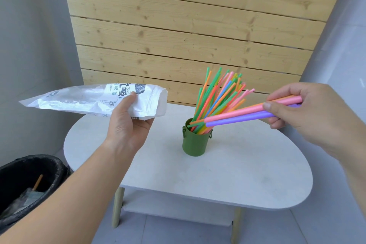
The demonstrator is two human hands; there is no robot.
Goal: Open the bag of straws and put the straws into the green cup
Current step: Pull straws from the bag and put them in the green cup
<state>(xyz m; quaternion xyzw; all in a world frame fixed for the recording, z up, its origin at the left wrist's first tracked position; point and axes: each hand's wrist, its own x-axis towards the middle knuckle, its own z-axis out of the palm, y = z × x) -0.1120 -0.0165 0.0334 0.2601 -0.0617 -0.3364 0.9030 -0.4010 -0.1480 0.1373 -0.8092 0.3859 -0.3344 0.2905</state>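
Where the thumb and curled fingers of the right hand [297, 109] close, they pinch a small bunch of thick straws [237, 118], pink, purple and orange, near their right-hand ends. The free ends slope down and left to the mouth of the green cup [195, 144]; contact with the rim cannot be confirmed.

Assessment: these straws are light, smooth and fairly stiff, yet crushable. A gentle pinch near one end suits, with the low ends guided inside the rim before release.

The left hand [128, 123] grips the plastic bag [79, 99] near its open mouth, thumb on top, fingers beneath. The bag appears flat and empty, and is judged to be limp, slippery film.

The cup stands upright on the white table [217, 174], crowded with thin coloured straws [219, 93] fanning up and right. It is probably light and could tip if nudged. A black bin [29, 164] sits near left.
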